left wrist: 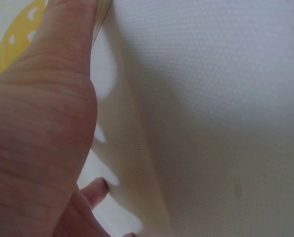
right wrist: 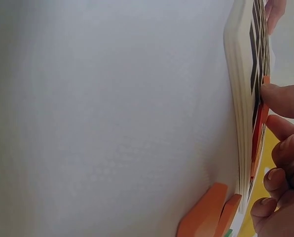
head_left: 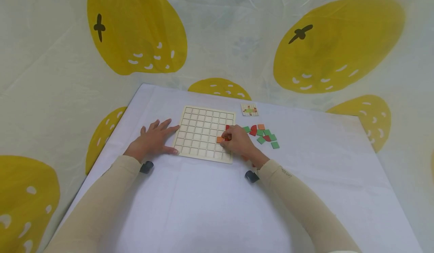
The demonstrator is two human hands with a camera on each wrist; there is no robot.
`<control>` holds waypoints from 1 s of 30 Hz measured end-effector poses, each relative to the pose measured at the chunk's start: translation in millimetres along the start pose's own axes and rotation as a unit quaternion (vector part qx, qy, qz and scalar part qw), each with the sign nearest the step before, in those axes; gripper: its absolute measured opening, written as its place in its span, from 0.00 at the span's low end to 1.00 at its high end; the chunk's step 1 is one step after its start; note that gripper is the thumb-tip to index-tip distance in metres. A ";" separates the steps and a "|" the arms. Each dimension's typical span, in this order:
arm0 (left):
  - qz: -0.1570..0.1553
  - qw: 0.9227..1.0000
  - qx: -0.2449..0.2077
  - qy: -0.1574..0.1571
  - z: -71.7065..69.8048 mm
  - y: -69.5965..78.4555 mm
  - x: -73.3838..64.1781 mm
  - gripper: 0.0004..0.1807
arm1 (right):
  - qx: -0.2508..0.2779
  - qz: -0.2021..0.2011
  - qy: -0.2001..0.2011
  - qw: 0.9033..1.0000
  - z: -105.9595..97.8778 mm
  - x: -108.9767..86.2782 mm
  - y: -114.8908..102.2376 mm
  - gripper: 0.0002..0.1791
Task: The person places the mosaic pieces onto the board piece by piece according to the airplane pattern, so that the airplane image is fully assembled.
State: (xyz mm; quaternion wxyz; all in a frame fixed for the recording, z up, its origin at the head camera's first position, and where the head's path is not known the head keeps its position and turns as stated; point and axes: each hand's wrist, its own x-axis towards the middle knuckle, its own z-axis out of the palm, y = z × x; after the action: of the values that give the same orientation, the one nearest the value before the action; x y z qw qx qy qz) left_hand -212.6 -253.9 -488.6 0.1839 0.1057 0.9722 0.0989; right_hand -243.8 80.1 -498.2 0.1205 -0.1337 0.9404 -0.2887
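A pale square board [head_left: 200, 137] with a printed grid lies on the white table. At its left edge, my left hand [head_left: 150, 140] rests with fingers spread, thumb and a fingertip touching the rim. Over the right side of the grid, my right hand [head_left: 240, 142] pinches an orange square tile [head_left: 219, 139] between thumb and index finger. In the right wrist view this orange tile [right wrist: 266, 80] is held right at the board's surface. A red piece [head_left: 227, 127] sits on the board just beyond the right fingers, which partly hide another red piece beside the tile.
Loose green tiles [head_left: 275, 145], red rounded pieces [head_left: 253, 130] and an orange square [head_left: 261, 126] lie right of the board. A small pattern card [head_left: 249, 109] lies behind them. More orange pieces [right wrist: 204, 212] lie beneath the right wrist. A fruit-patterned cloth [head_left: 230, 38] hangs behind.
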 end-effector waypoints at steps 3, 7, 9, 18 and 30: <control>0.001 1.000 -0.002 0.000 -0.6 1.5 -0.3 0.59 | -0.001 0.001 -0.001 1.000 -0.4 -0.7 -0.1 0.16; -0.001 1.000 -0.002 0.000 -0.4 2.8 0.6 0.59 | 0.010 0.004 -0.003 1.000 -1.5 -2.6 -0.6 0.16; 0.000 1.000 0.002 -0.001 0.0 3.0 1.5 0.59 | 0.017 0.006 -0.004 1.000 -1.7 -3.6 -0.5 0.16; 0.001 1.000 0.003 -0.003 0.8 2.0 3.8 0.60 | 0.024 -0.004 -0.001 1.000 -5.0 -5.1 9.6 0.15; -0.001 1.000 0.007 -0.010 2.6 -3.8 3.7 0.60 | 0.048 0.021 -0.031 0.998 -21.8 -15.7 33.4 0.10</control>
State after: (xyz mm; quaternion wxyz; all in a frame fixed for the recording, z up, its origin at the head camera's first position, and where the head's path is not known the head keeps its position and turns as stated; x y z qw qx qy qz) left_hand -215.6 -256.2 -493.1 0.1931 0.1069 0.9711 0.0905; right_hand -241.8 122.9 -497.6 0.1623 -0.1169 0.9239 -0.3262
